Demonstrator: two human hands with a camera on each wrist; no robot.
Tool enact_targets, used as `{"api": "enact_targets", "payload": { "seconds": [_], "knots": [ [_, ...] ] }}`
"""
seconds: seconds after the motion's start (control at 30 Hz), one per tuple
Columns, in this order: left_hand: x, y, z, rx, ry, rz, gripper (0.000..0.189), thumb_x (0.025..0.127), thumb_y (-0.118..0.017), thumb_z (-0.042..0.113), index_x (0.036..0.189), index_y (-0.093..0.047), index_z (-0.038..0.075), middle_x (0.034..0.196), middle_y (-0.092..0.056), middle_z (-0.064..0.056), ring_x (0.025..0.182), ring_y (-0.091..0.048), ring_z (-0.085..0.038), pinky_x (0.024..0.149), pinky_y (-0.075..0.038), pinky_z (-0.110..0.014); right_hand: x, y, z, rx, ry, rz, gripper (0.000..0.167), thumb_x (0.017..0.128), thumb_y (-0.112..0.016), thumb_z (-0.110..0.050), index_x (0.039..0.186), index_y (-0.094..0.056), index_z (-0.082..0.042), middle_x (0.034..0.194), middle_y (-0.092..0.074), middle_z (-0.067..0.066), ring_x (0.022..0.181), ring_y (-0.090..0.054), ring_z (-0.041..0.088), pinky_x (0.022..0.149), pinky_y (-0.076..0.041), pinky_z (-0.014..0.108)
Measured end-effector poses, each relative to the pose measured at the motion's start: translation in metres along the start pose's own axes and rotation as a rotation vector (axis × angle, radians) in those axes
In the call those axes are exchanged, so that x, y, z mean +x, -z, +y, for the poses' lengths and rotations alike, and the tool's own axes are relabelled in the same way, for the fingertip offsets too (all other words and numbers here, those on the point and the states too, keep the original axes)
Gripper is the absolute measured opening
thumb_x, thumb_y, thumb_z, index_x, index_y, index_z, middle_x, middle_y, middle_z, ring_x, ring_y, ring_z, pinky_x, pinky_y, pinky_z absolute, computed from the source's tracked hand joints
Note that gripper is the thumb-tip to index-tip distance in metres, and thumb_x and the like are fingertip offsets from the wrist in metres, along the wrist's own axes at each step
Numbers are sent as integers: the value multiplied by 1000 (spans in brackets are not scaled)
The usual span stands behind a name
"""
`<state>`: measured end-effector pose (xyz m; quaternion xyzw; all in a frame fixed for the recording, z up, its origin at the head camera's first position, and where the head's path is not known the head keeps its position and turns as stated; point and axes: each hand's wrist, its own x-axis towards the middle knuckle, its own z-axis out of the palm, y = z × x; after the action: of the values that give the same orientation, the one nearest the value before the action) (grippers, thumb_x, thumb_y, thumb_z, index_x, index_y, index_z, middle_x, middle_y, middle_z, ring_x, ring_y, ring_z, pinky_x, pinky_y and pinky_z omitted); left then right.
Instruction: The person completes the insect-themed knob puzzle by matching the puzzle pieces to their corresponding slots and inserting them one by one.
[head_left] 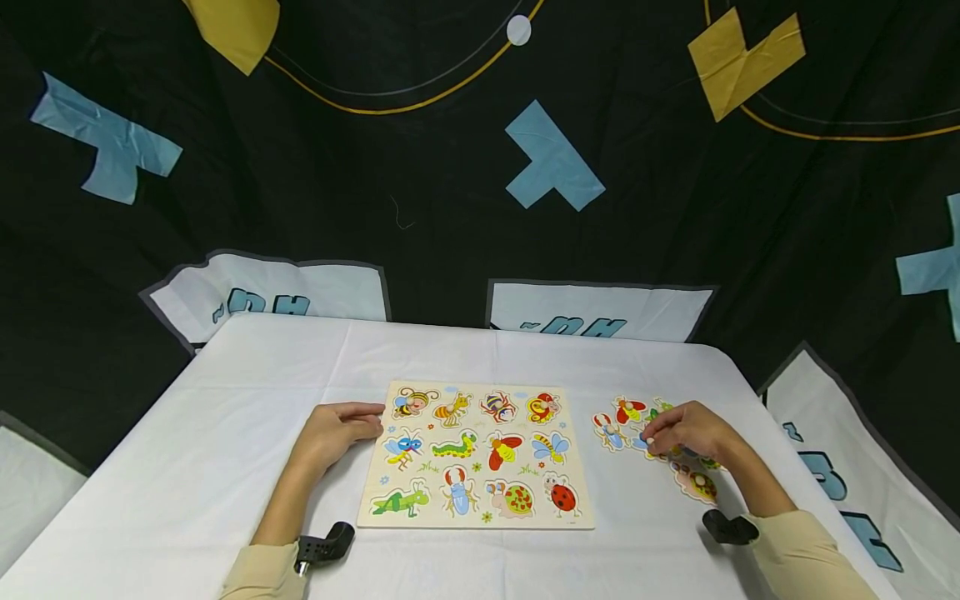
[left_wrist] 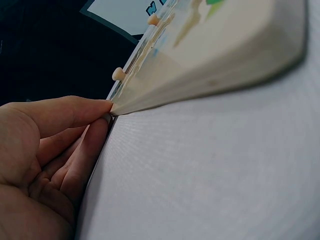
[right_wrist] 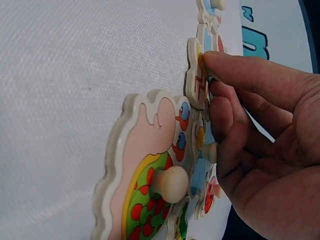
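A wooden peg puzzle board printed with insects and other small creatures lies flat on the white table. My left hand touches its left edge with extended fingers; the left wrist view shows the fingertips against that edge. Right of the board, my right hand is over a cluster of loose puzzle pieces. Its thumb and fingers pinch an insect puzzle piece with yellow and brown markings, whose knob is hidden by the fingers. Beside it lies a snail puzzle piece with a round wooden knob.
Other loose pieces, such as a blue beetle piece and a red-winged firefly piece, lie close together, some overlapping. A white cloth covers the table. Behind it hangs a black curtain with blue and yellow shapes.
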<state>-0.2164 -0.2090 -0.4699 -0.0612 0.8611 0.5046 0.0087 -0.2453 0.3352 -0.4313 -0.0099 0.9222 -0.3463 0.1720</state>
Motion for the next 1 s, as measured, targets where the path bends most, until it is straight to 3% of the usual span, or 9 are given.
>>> {"api": "enact_targets", "payload": {
  "seconds": [0.5, 1.0],
  "knots": [
    [0, -1, 0, -5, 12, -2, 35, 85, -79, 20, 119, -76, 11, 101, -79, 0, 102, -64, -12, 93, -44, -32, -3, 5, -4, 22, -14, 0, 26, 80, -82, -18, 103, -79, -6, 105, -73, 5, 94, -58, 22, 79, -43, 36],
    [-1, -1, 1, 11, 17, 3, 36, 86, -79, 21, 120, -76, 11, 102, -79, -1, 107, -65, -17, 95, -44, -35, 0, 4, -18, 35, 0, -12, 27, 83, -81, -19, 105, -77, -4, 100, -74, 5, 83, -60, 21, 75, -51, 35]
  ]
}}
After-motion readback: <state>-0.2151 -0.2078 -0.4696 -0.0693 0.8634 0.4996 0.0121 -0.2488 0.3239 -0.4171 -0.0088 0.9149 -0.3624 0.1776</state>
